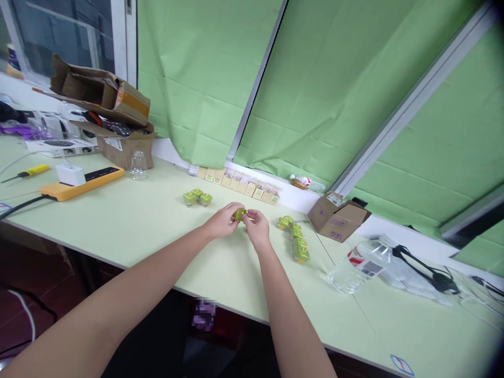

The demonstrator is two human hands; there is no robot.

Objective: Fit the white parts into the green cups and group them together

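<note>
Between my two hands, above the middle of the table, is a small green-topped cup (240, 214) with a pale strip on it. My left hand (223, 222) grips it from the left side. The fingers of my right hand (258, 229) are closed on its right side, near the top. A few similar green-topped cups (197, 197) with clear lower parts stand together beyond my left hand. Several more green-topped cups (298, 239) form a row to the right of my right hand. The exact contents of the cups are too small to make out.
Small tan boxes (240, 184) line the wall behind. Right are a cardboard box (337, 216) and a large clear bottle (360, 265) lying down. Left stand a yellow power strip (98, 181), a glass jar (137, 165) and stacked cartons (128, 149). The table's front edge (226, 304) lies below my forearms.
</note>
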